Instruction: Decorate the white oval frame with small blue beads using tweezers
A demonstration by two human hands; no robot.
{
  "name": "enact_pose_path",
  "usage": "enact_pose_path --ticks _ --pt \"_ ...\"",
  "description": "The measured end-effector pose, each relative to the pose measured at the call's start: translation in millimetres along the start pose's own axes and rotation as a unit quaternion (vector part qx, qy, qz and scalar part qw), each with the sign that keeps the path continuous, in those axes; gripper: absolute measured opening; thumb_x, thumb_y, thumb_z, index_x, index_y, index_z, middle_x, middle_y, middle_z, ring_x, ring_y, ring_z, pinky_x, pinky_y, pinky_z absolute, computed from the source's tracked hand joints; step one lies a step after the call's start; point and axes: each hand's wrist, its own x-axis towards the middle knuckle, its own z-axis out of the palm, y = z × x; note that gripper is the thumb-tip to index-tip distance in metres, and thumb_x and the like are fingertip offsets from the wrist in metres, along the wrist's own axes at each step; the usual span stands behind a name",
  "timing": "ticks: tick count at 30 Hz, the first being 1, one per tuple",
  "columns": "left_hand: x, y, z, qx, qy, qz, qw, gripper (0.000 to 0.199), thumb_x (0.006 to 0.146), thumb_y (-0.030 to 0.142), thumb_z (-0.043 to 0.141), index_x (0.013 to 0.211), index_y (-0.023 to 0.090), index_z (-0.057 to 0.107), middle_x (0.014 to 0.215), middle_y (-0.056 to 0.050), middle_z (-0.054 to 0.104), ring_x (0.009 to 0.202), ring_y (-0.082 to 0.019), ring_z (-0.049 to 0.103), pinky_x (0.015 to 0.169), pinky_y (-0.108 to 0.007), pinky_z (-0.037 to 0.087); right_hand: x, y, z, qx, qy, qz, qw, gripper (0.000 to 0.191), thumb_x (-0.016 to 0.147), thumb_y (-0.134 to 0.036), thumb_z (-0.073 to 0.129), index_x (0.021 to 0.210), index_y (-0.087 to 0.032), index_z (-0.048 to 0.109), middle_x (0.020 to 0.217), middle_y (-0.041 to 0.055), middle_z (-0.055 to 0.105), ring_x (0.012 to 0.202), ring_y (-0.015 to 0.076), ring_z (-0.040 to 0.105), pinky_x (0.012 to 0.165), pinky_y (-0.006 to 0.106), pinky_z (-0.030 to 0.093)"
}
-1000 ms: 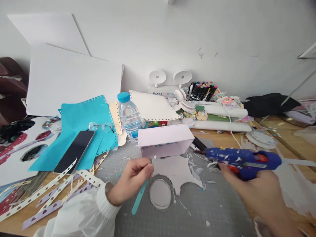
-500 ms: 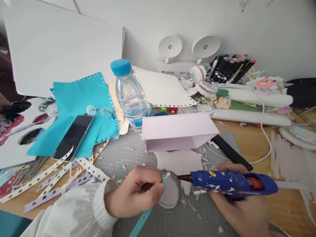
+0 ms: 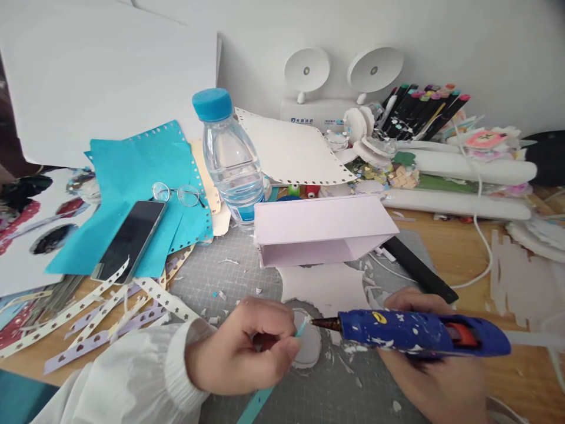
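Observation:
My left hand (image 3: 249, 346) pinches a narrow turquoise paper strip (image 3: 257, 404) between thumb and forefinger, its short end sticking up past the fingertips. In my right hand (image 3: 435, 377) is a blue hot glue gun (image 3: 397, 333), lying sideways with its nozzle pointing left. The nozzle tip is at or very close to the strip's end; whether they touch I cannot tell. Below them, a white oval disc (image 3: 308, 347) lies on the grey cutting mat (image 3: 212, 265). Just behind stands an open pale lilac box (image 3: 324, 221), with a white cut-out sheet (image 3: 320, 285) in front of it.
A water bottle (image 3: 232, 159) stands behind the box. Left are a phone (image 3: 132, 238), glasses (image 3: 189, 195) on turquoise paper (image 3: 128, 159), and punched paper strips (image 3: 92, 318). A black bar (image 3: 417, 268), a white cable (image 3: 485, 253) and markers (image 3: 424, 112) are on the right.
The glue gun's nozzle has come nearer the strip's end, shifting slightly left. My left hand has moved a little right with the strip. The camera view has shifted slightly.

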Motion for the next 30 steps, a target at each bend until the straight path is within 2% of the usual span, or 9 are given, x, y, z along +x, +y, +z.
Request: enact_pose_path --ticks 8,20,25,27,30 --pt "0 0 -0.3 -0.010 0.003 0.015 1.000 0.035 0.083 0.017 0.046 0.055 0.020 0.026 0.050 0.003 0.031 0.048 -0.010 0.034 0.046 -0.025 0.025 2 -2 1 -0.016 -0.004 -0.023 1.000 0.020 0.073 -0.017 0.063 0.085 -0.022 0.049 0.074 -0.0016 0.053 0.063 0.0128 0.055 0.053 0.023 0.046" --pt "1 1 0.5 -0.006 -0.004 0.006 1.000 0.035 0.083 0.018 0.045 0.055 0.020 0.025 0.050 0.003 0.030 0.048 -0.010 0.032 0.047 -0.026 0.024 -1 5 -2 -0.029 -0.003 -0.039 0.999 0.021 0.072 -0.017 0.064 0.085 -0.021 0.049 0.076 -0.0009 0.053 0.065 0.0143 0.055 0.057 0.026 0.046" --pt "-1 -1 -0.2 -0.010 -0.003 0.006 1.000 0.036 0.084 0.020 0.046 0.055 0.020 0.025 0.050 0.003 0.030 0.049 -0.010 0.032 0.047 -0.026 0.023 5 2 -3 -0.026 -0.022 -0.069 0.997 0.019 0.072 -0.012 0.061 0.079 -0.022 0.048 0.065 -0.0035 0.052 0.055 0.0133 0.052 0.049 0.026 0.041" --pt "-2 -1 -0.6 -0.010 0.000 0.007 1.000 0.037 0.085 0.021 0.046 0.054 0.020 0.025 0.050 0.003 0.030 0.049 -0.010 0.032 0.048 -0.026 0.024 7 3 -7 -0.047 0.010 -0.078 0.996 0.017 0.072 -0.015 0.063 0.078 -0.022 0.049 0.064 -0.0031 0.053 0.054 0.0138 0.052 0.049 0.027 0.041" --pt "-1 2 -1.2 -0.004 0.015 -0.001 1.000 0.039 0.086 0.024 0.046 0.051 0.019 0.029 0.049 0.003 0.029 0.049 -0.010 0.031 0.047 -0.026 0.024 9 13 -22 -0.148 0.134 -0.073 0.977 0.021 0.068 -0.024 0.070 0.075 -0.022 0.051 0.067 0.0003 0.055 0.057 0.0180 0.055 0.054 0.031 0.043"
